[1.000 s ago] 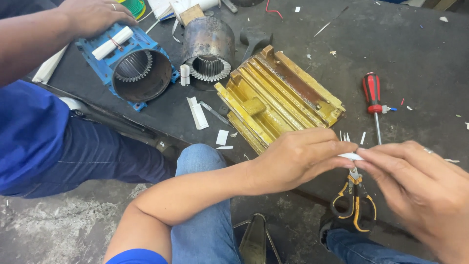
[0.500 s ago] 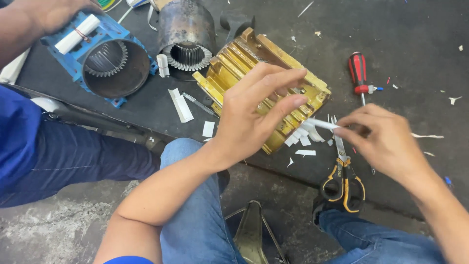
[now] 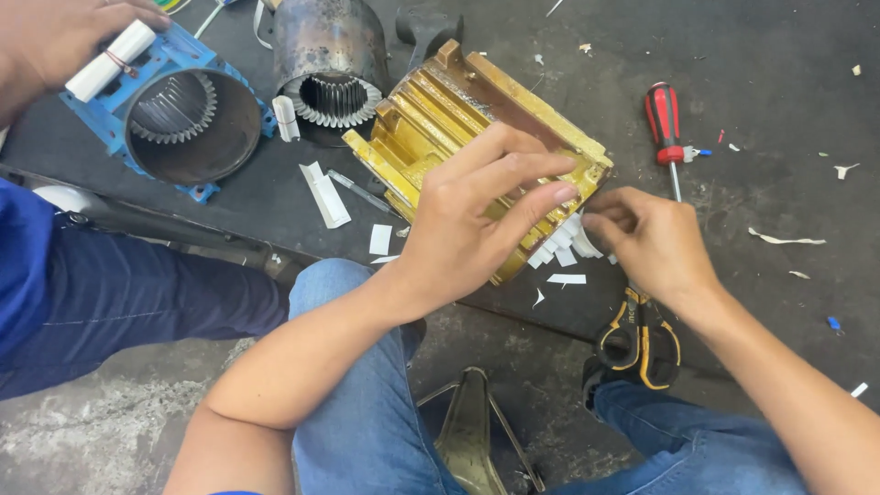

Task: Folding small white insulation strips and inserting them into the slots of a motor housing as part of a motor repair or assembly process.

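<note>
A yellow finned motor housing (image 3: pixel 440 115) lies on its side on a dark mat. My left hand (image 3: pixel 477 215) rests over its near end, fingers spread, touching the fins. My right hand (image 3: pixel 651 238) sits just right of it, fingertips pinched on small white paper strips (image 3: pixel 564 247) that pile against the housing's lower corner. Black-and-yellow scissors (image 3: pixel 639 335) lie under my right wrist. A red-handled screwdriver (image 3: pixel 665 124) lies just beyond my right hand.
Another person's hand (image 3: pixel 55 37) at top left holds a white roll over a blue motor housing (image 3: pixel 188 124). A grey stator core (image 3: pixel 325 55) stands beside it. Loose white paper pieces (image 3: pixel 325 194) lie on the mat. My knees in jeans are below.
My left hand has moved up and left from the paper strips onto the yellow housing. My right hand followed left, bringing paper strips to the housing's corner. The view shifted right.
</note>
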